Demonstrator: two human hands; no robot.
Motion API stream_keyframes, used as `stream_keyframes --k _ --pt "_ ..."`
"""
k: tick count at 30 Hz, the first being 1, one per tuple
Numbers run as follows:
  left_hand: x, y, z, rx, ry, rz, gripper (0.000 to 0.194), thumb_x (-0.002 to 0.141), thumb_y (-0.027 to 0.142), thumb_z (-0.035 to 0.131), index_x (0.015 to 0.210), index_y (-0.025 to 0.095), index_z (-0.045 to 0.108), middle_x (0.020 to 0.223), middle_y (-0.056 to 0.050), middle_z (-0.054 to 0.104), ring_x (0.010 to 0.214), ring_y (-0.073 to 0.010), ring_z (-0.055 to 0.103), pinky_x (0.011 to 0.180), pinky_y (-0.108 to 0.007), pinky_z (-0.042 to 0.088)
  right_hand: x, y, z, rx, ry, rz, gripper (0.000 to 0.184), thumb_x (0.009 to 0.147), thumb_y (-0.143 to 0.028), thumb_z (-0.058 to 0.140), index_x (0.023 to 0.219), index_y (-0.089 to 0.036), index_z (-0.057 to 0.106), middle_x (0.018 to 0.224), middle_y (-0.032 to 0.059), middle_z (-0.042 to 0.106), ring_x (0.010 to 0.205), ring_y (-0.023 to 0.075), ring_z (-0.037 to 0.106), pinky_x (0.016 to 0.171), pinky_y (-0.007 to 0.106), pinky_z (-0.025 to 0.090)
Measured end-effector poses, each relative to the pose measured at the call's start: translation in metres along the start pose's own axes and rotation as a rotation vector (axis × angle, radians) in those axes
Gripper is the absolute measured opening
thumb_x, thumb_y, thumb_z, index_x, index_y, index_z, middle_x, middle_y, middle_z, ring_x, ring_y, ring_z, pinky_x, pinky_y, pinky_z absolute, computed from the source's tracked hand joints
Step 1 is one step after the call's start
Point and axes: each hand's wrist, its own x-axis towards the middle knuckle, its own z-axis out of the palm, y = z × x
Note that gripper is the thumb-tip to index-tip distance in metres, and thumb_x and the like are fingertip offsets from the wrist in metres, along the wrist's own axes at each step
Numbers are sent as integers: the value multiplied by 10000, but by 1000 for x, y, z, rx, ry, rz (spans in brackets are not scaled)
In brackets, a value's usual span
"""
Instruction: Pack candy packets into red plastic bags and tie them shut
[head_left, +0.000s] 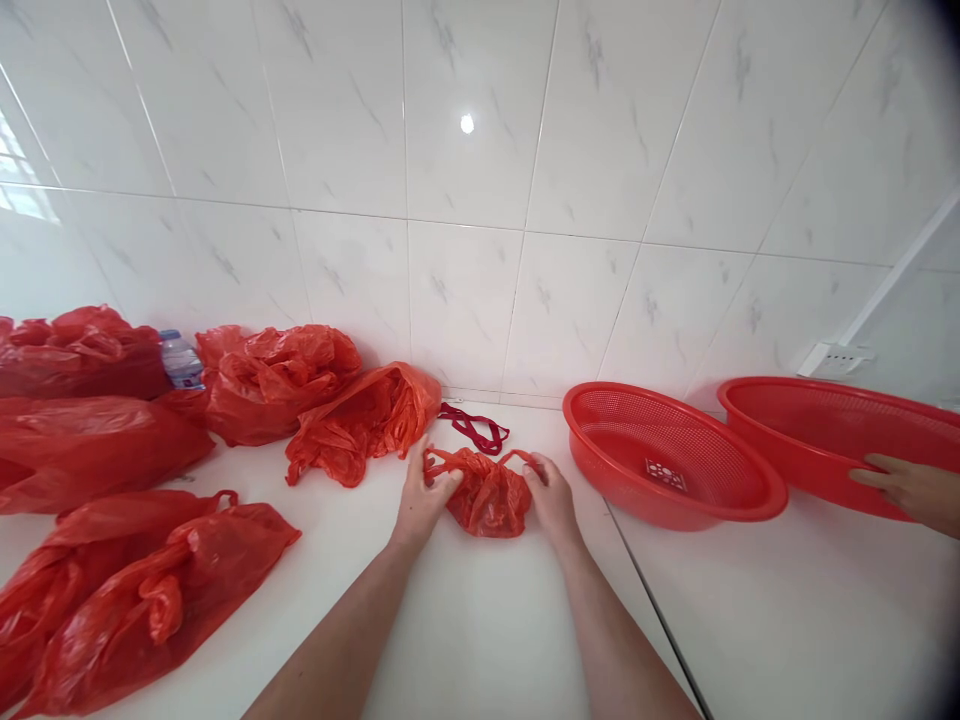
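Note:
A small red plastic bag [489, 498] rests on the white table between my two hands, gathered at the top. My left hand [425, 490] pinches the bag's left handle loop between thumb and fingers. On the other side, my right hand [551, 492] has its fingers closed on the right handle loop. What lies inside the bag cannot be made out. Just behind it is a dark red strap or ribbon [476, 428], loosely looped on the table near the wall.
Several red plastic bags [281, 385] fill the left side, with a water bottle [180, 360] among them. To the right stand a red perforated basket [675, 505] and a second red basin [814, 470], which another person's hand [911, 490] touches. A socket strip [835, 361] sits by the wall.

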Motion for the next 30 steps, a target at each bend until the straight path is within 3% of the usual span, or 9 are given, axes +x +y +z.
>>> stream_keyframes --k 2,4,9,12,20,23,25,28,30 --pt "-4 3 4 33 -208 87 808 623 318 745 1349 265 394 1349 -101 454 1220 -263 455 959 -371 414 -10 -8 11 3 -148 -51 257 742 -345 573 956 -255 680 985 18 686 920 201 607 809 296 444" --pt "-9 4 8 114 -317 141 870 548 254 785 1339 275 422 1319 -94 490 1211 -274 464 978 -384 396 -20 -14 21 -6 -284 -97 179 744 -320 575 854 -245 694 873 4 692 817 189 614 747 288 450" --pt "-19 10 6 242 -267 45 297 703 205 596 995 256 620 933 -25 655 859 -204 606 775 -335 483 -24 -15 23 60 -344 -95 223 793 -406 542 780 -205 639 797 5 650 768 180 581 699 276 435" --pt "-28 18 -10 221 -212 -10 168 742 208 534 893 243 600 845 -1 654 758 -177 606 686 -295 490 -19 -12 17 83 -282 -69 333 832 -489 461 805 -195 616 797 15 641 771 185 571 703 283 427" --pt "-62 64 -107 447 150 59 334 749 280 578 1075 231 522 970 -21 637 890 -190 604 813 -321 481 -19 -6 21 -138 -326 10 267 754 -419 536 883 -204 629 928 40 672 906 220 592 788 317 428" --pt "-71 81 -149 771 260 133 334 765 346 568 1077 232 536 1097 -62 597 1044 -233 555 934 -377 427 -19 -5 23 -215 -346 14 236 766 -385 506 896 -226 621 975 25 665 942 205 591 809 313 432" --pt "-72 86 -175 1080 335 140 452 729 401 604 1148 245 534 1313 -99 468 1250 -309 393 1042 -464 305 -19 -4 24 -235 -354 5 226 773 -376 492 896 -233 618 993 20 660 962 200 588 821 312 435" --pt "-71 80 -205 1316 349 -82 816 626 506 664 1350 267 374 1502 -124 192 1349 -422 180 1017 -581 260 -19 -4 24 -246 -358 -13 233 780 -376 479 905 -233 614 1022 23 653 992 200 581 838 316 440" --pt "-72 71 -214 1290 209 -214 822 617 494 657 1349 250 375 1480 -139 246 1285 -427 316 931 -523 375 -20 -4 24 -252 -354 -28 239 783 -374 474 912 -228 613 1032 28 650 999 202 579 842 320 443"
